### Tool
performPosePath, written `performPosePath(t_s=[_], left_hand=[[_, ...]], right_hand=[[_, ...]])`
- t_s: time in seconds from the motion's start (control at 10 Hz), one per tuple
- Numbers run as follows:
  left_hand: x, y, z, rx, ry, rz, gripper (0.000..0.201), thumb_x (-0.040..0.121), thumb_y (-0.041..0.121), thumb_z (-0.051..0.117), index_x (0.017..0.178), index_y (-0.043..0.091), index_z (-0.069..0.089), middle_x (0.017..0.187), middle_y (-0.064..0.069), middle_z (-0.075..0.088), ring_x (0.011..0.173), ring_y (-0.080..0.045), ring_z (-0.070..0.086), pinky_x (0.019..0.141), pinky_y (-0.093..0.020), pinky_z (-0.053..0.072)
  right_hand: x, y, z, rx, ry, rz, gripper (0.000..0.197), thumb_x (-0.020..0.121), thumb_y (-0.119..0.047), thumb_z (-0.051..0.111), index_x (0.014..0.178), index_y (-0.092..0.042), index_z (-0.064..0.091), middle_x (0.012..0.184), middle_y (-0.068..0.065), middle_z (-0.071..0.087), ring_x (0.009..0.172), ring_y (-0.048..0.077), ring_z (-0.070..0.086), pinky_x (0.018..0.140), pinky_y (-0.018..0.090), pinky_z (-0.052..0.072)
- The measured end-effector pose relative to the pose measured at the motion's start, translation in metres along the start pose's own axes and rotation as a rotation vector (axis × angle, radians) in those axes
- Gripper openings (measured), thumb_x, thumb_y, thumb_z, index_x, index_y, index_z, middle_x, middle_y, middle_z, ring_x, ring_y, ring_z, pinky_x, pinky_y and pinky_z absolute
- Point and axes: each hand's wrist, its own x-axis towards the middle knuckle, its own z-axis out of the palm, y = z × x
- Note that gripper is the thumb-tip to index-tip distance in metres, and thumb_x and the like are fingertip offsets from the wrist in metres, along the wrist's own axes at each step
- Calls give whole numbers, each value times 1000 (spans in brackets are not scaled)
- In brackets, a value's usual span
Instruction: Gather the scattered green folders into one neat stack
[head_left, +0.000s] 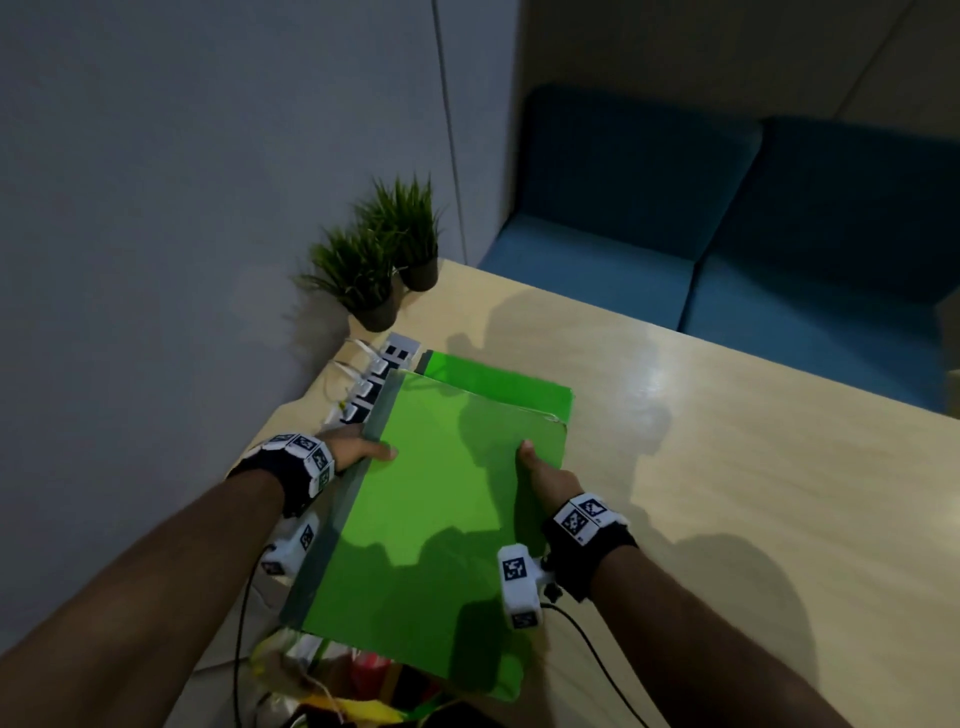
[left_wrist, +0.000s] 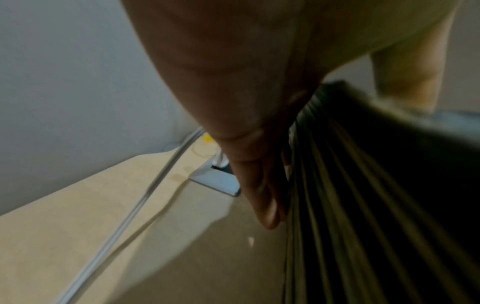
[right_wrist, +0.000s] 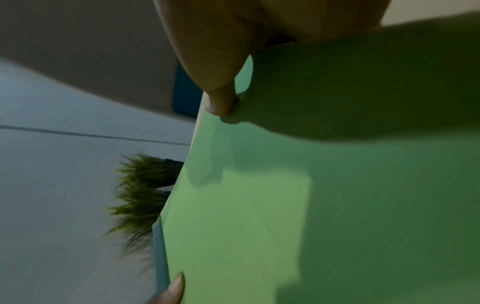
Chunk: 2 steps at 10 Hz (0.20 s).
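I grip the green folders (head_left: 431, 499) over the table (head_left: 727, 467) edge nearest me, left hand (head_left: 358, 449) on the spine side, right hand (head_left: 545, 475) opposite; a loose grip could fan them off another folder (head_left: 498, 376) lying beyond.

The folders (head_left: 436, 499) are bright green, the top one with a grey spine strip. The worktop (head_left: 727, 441) is pale beige wood. Black wristbands (head_left: 291, 467) carry black-and-white square marker patterns. Two plants (head_left: 363, 260) have dark green blades in dark pots. The far sofa (head_left: 727, 218) is deep blue, the wall (head_left: 182, 156) grey-white.
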Motion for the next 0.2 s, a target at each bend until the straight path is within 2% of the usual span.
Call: performPosePath(t_s=[0.1, 0.2], left_hand=[[-11, 15, -6, 170, 28, 85, 26, 89, 32, 67, 93, 20, 44, 85, -1, 49, 78, -17, 49, 63, -26, 34], [-13, 18, -7, 290, 120, 216, 66, 85, 34, 70, 134, 18, 29, 123, -2, 47, 112, -24, 52, 84, -31, 41]], right_hand=[[-30, -12, -1, -182, 86, -85, 117, 69, -87, 45, 149, -4, 21, 150, 21, 24, 132, 43, 36, 105, 48, 36], [-45, -20, -12, -140, 138, -277, 113, 77, -74, 53, 151, -1, 7, 155, 23, 17, 140, 42, 26, 112, 51, 30]])
